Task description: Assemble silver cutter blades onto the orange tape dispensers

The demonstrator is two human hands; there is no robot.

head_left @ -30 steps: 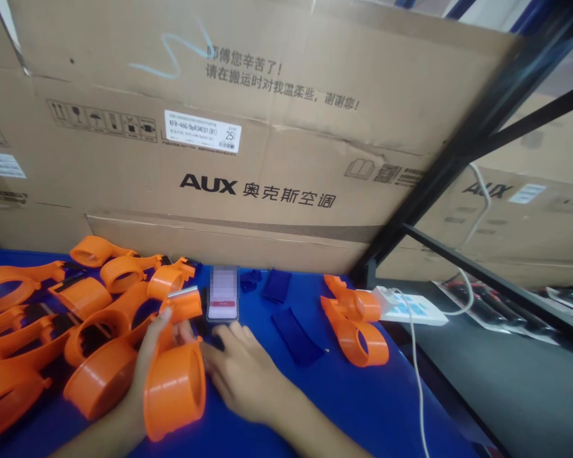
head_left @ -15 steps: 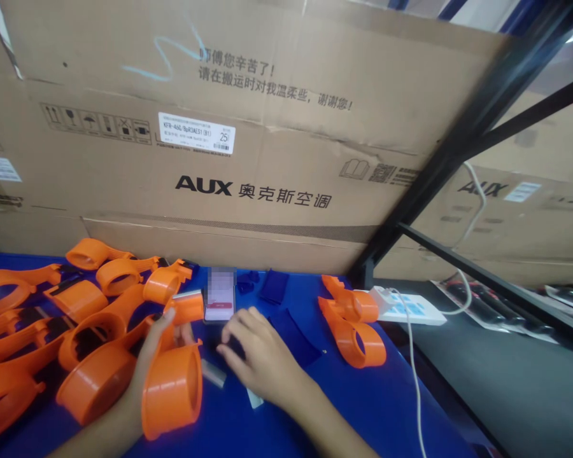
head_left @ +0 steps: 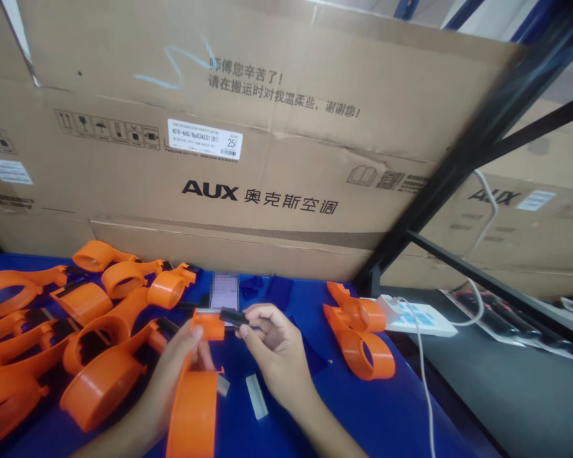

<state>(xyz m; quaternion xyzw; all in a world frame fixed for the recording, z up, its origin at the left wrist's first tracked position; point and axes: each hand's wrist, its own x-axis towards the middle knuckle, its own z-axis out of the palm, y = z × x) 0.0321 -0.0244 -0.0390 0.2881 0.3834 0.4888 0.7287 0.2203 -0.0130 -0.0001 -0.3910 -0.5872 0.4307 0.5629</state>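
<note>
In the head view my left hand (head_left: 179, 356) is closed around an orange tape dispenser (head_left: 193, 410), with the round hub hanging down toward me. A pale blade edge runs along the dispenser's head. Between thumb and fingers, my right hand (head_left: 281, 359) pinches a small black blade cover (head_left: 233, 316) at the right end of that head. Whether the cover touches the blade I cannot tell. Below the hands, a flat metal strip (head_left: 256, 395) lies on the blue table (head_left: 241, 439), with another strip (head_left: 223, 385) partly hidden by the dispenser.
Several orange dispensers (head_left: 102, 388) with black covers crowd the left side. More dispensers (head_left: 363, 343) lie at the right, beside a white power strip (head_left: 423, 318) and cable. Behind the hands are a phone (head_left: 224, 292) and dark blue scraps. A cardboard box (head_left: 267, 146) walls the back.
My right hand has brought a black blade cover to the dispenser's head. My left hand has moved the dispenser to the right. The camera view has shifted slightly.
</note>
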